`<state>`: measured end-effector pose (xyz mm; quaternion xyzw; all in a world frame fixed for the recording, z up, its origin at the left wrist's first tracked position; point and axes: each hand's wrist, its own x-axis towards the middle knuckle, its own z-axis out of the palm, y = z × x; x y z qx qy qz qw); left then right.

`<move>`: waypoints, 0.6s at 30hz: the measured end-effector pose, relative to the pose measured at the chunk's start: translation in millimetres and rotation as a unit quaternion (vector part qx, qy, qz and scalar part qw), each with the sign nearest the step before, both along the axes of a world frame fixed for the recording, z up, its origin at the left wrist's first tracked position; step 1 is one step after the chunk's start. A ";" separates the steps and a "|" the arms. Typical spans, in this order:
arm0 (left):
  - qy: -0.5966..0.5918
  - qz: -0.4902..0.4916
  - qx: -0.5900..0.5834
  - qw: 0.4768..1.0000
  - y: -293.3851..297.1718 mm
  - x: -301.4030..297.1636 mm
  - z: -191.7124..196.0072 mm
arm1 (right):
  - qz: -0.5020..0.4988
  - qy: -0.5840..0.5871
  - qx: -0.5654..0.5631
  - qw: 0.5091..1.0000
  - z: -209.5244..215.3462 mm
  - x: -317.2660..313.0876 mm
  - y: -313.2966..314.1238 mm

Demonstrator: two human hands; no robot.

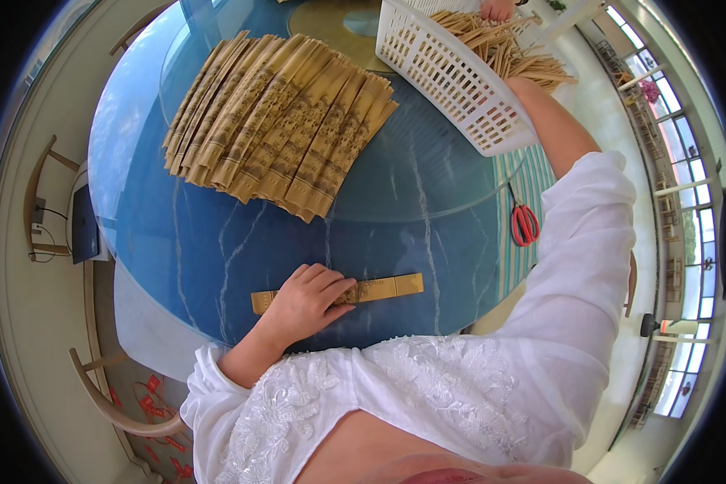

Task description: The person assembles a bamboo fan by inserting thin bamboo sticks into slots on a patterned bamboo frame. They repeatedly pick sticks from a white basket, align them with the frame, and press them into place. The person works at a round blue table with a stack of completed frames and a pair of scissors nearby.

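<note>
My left hand (310, 294) lies across a long, narrow gold paper sleeve (391, 287) with dark print, its fingers closed over the middle and the thumb along the near edge. The sleeve rests flat on the blue table near my body. My right forearm (552, 121) reaches over into a white perforated plastic basket (460, 81) at the far right. Thin wooden sticks, like chopsticks (492, 44), fill the basket. Its wall and the sticks hide my right hand, so its fingers do not show. Beyond my left hand, many similar sleeves (274, 121) lie overlapped in a wide stack.
Red-handled scissors (524, 224) lie on a striped cloth (510, 262) at the table's right. Another person's hand (498, 10) is at the basket's far side. The round blue table (242, 258) has a curved edge and a raised glass turntable. A wooden chair (109, 403) stands at left.
</note>
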<state>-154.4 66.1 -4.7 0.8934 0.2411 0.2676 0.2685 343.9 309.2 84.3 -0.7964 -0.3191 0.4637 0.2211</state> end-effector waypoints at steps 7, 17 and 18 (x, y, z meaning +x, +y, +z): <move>-0.014 0.000 0.014 1.000 3.0 -3.0 -0.5 | 0.011 -0.027 0.009 1.000 5.8 -2.3 -0.6; -0.017 -0.005 0.014 1.000 2.5 -1.4 -0.8 | 0.277 -0.492 0.041 0.824 21.0 -7.8 11.8; -0.019 -0.007 0.015 1.000 2.2 -1.0 -0.8 | 0.279 -0.523 0.024 0.805 20.9 -4.7 10.5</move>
